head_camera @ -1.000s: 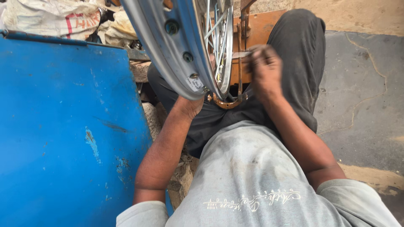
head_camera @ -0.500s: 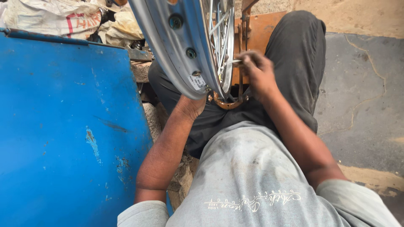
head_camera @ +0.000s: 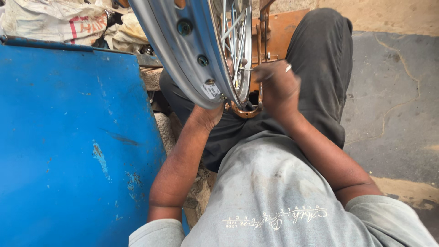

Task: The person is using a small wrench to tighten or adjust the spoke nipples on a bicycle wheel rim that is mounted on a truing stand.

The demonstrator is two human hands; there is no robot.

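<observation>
A silver spoked wheel rim [head_camera: 183,50] stands upright over my lap, held in a rusty orange stand [head_camera: 256,98]. My right hand [head_camera: 278,84] is closed around a small metal tool [head_camera: 245,69] that pokes into the spokes [head_camera: 235,41] on the rim's right side. My left hand [head_camera: 209,115] reaches under the rim's lower edge. Only its wrist and heel show, so its fingers are hidden behind the rim. I sit with dark trousers [head_camera: 320,68] and a grey shirt [head_camera: 274,196] below the wheel.
A large blue metal panel [head_camera: 68,137] fills the left side. White sacks [head_camera: 55,20] lie beyond it at the top left. Rough stone blocks [head_camera: 199,192] sit under my left arm. Cracked grey concrete floor [head_camera: 393,100] lies to the right.
My right hand has shifted slightly left and down along the spokes, still gripping the tool. The rim and my left arm have barely moved.
</observation>
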